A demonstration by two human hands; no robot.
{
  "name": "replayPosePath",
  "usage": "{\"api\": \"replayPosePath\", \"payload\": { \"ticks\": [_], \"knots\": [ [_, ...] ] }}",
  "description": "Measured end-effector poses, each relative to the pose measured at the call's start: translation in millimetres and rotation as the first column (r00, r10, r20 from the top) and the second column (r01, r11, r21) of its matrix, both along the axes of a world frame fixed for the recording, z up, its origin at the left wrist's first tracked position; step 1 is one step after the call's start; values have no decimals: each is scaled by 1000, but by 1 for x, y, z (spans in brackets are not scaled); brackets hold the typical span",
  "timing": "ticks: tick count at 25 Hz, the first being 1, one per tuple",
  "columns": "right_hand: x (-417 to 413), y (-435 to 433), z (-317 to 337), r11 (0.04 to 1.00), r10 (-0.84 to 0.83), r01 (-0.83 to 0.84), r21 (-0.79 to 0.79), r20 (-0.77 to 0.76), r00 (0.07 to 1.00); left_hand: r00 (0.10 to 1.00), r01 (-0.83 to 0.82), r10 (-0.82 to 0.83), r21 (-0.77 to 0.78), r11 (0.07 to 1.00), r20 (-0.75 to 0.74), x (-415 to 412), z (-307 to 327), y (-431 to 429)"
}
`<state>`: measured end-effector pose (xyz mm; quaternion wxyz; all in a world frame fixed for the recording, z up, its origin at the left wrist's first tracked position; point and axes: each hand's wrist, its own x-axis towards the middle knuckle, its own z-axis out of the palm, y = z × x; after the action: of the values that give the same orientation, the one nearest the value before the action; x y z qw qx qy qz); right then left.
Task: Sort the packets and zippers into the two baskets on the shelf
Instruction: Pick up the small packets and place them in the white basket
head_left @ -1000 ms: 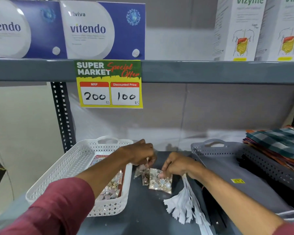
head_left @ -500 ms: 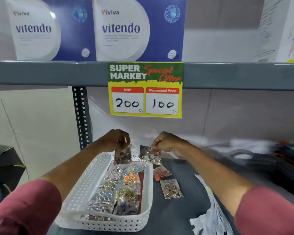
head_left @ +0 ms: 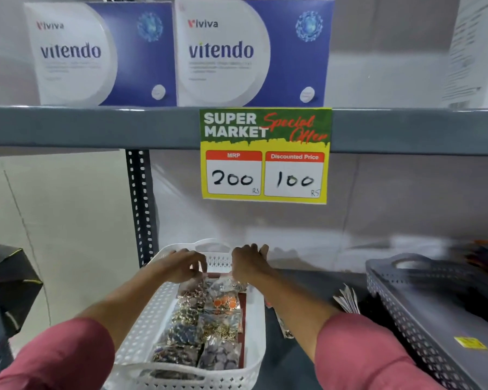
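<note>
- White basket (head_left: 141,333): landmark, sits on the lower shelf. Packets (head_left: 209,325) lie flat inside in two rows, likely so each stays visible and the stack stays low.
- Left hand (head_left: 185,266): over the basket's far end, fingers curled down onto the back packets. Pinching one or just pressing it flat, cannot tell.
- Right hand (head_left: 247,263): just right of the left hand, palm down at the basket's far right corner, fingers over the rim. Looks like placing or steadying; what it holds, if anything, is hidden under it.
- Loose packet (head_left: 286,329): on the shelf just right of the basket, mostly covered by the right forearm. Probably unsorted.
- Zippers (head_left: 347,301): white bundle further right of the basket, only the ends show.
- Grey basket (head_left: 389,302): far right of the white one, cut by the frame edge and blurred; contents unreadable. Likely meant for the zippers.
</note>
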<state>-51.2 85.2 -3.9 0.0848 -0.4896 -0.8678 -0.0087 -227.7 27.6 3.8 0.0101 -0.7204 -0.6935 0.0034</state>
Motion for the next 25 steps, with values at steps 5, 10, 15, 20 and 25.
{"api": "replayPosePath", "payload": {
  "ticks": [5, 10, 15, 20, 25],
  "knots": [
    [44, -5, 24, 989, 89, -122, -80, -328, 941, 994, 74, -60, 164, 984, -87, 30, 21, 3],
    [124, -14, 38, 981, -73, 50, -185, -118, 990, 905, 415, -423, 293, 861, -37, 120, 35, 19],
    [157, -37, 8, 907, -73, 109, -407, 104, 992, 877, 350, -367, -109, 930, -310, 185, 8, 42],
    [168, -36, -13, 875, -110, 93, -476, -7, 994, 796, 362, -435, -245, 899, -421, 190, -10, 61],
    [178, -33, -9, 823, -218, 85, -562, -175, 960, 880, 395, -378, 2, 919, -289, 181, 7, 64]
  ]
}}
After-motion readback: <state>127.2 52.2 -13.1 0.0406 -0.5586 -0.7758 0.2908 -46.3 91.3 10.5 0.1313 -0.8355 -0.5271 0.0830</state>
